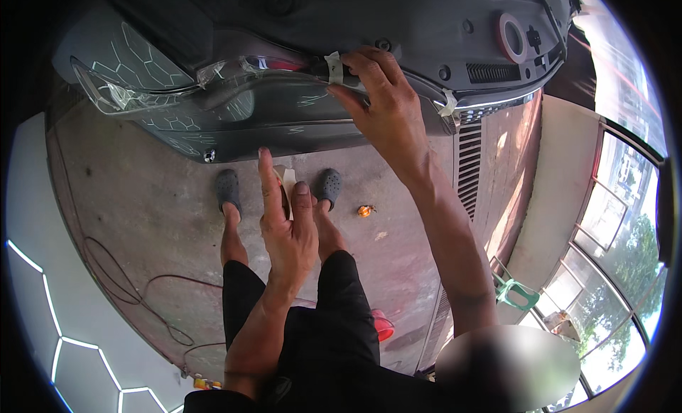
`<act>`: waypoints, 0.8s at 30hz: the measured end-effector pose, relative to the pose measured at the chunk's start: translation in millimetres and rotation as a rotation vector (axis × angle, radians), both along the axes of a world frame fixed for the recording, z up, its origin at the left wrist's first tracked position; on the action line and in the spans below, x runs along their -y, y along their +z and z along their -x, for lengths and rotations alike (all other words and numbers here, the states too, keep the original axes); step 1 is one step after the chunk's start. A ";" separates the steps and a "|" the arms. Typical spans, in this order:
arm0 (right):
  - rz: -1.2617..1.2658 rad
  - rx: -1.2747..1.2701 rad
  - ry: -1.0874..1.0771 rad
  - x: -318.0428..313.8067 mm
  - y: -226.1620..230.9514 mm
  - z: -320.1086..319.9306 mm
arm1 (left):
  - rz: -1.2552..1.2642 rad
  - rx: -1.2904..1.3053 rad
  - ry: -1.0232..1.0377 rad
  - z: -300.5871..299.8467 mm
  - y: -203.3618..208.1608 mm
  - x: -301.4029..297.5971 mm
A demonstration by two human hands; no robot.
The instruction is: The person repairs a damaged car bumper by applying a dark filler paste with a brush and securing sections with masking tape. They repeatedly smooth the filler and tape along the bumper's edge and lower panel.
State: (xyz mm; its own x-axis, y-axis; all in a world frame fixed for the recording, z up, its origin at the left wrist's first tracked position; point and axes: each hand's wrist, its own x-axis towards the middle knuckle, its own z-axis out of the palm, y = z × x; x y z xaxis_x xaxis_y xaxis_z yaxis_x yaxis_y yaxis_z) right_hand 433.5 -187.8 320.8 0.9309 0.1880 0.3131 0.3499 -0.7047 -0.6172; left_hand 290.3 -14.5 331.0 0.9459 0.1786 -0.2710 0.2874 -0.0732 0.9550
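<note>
My left hand (288, 232) is raised over the floor with a roll of masking tape (286, 182), seen nearly edge-on, held between its fingers and thumb. The index finger points up toward the car. My right hand (387, 97) reaches to the front edge of a dark grey car bumper (284, 114). Its fingers are bent and spread, with the thumb below the seam and the fingertips above it. Right beside them, a short strip of masking tape (333, 68) crosses the seam. Farther right, a second tape strip (447, 103) bridges the edge.
Another tape roll (511, 38) lies on the black trim at upper right. A hose (114, 271) loops over the concrete floor at left. A small orange object (366, 211) lies near my right foot. Behind are a red bucket (382, 325) and a green stool (517, 295).
</note>
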 end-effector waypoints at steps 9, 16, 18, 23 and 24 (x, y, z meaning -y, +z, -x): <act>0.159 0.091 -0.054 0.3 -6.9 12.1 | -0.961 0.481 -0.465 -106.3 10.7 -6.2; 0.243 0.199 -0.222 3.8 -1.2 28.8 | -1.118 0.460 -0.477 -109.7 5.6 6.4; 0.192 0.266 -0.301 8.0 -13.3 40.8 | -1.074 0.490 -0.439 -107.1 3.9 3.5; 0.060 0.120 -0.288 -1.6 -18.7 80.7 | -0.894 0.548 -0.340 -66.7 -18.9 -22.4; 0.048 0.083 -0.283 -1.8 -20.5 86.6 | -0.910 0.456 -0.386 -50.8 -17.0 -25.3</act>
